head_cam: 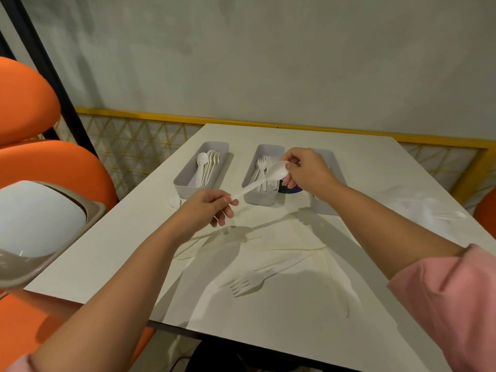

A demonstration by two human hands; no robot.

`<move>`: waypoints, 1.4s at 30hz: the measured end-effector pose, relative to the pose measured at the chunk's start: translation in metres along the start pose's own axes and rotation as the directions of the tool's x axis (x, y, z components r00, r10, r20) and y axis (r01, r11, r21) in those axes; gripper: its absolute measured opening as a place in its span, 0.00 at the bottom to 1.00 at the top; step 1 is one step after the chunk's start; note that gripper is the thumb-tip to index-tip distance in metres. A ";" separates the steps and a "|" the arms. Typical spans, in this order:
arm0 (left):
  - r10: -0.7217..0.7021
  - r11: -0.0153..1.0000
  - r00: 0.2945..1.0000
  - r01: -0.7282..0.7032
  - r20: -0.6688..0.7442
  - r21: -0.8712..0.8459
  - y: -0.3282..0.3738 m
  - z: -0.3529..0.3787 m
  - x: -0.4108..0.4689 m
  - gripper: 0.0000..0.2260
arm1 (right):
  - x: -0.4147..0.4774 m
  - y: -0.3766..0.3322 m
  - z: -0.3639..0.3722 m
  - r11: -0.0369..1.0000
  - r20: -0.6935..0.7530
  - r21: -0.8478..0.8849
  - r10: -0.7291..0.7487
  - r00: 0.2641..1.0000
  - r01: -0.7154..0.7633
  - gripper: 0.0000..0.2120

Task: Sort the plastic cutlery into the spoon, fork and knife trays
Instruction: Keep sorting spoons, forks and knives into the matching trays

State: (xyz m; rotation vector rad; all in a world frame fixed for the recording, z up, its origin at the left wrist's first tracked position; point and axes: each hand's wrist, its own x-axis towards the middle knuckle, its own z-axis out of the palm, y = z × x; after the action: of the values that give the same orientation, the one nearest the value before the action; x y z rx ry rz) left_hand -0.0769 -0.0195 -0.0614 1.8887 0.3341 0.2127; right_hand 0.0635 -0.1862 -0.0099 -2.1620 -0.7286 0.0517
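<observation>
Nearest me, a loose white plastic fork is lying flat on the white counter, well in front of the middle grey rectangular tray of forks. My left hand is pinching the handle end of a long white plastic spoon in curled fingers. My right hand is gripping its bowl, just above that tray. Left of the tray, a matching grey tray of spoons is sitting.

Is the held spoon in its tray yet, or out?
Out. The spoon is in the air: the left hand pinches its handle, the right hand holds its bowl, near the fork tray.
</observation>
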 end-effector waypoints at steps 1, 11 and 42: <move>0.005 1.000 0.998 -0.006 -0.057 -0.014 -0.001 -0.005 0.003 0.11 | 0.001 0.000 0.003 1.000 0.011 0.024 0.009 1.000 -0.009 0.11; 0.174 0.933 0.757 0.078 -0.630 0.352 -0.015 -0.058 0.058 0.13 | 0.009 0.004 0.057 0.967 0.270 -0.207 -0.093 0.958 0.152 0.14; 0.281 0.764 0.829 0.112 -0.484 0.636 -0.031 -0.077 0.103 0.12 | 0.045 -0.020 0.138 0.783 0.524 -0.377 -0.260 0.811 0.494 0.26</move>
State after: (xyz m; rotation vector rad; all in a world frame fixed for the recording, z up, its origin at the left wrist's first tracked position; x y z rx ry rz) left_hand -0.0072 0.0932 -0.0665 2.5111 0.7999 0.8193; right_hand 0.0530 -0.0553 -0.0762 -2.4606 -1.6080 0.1623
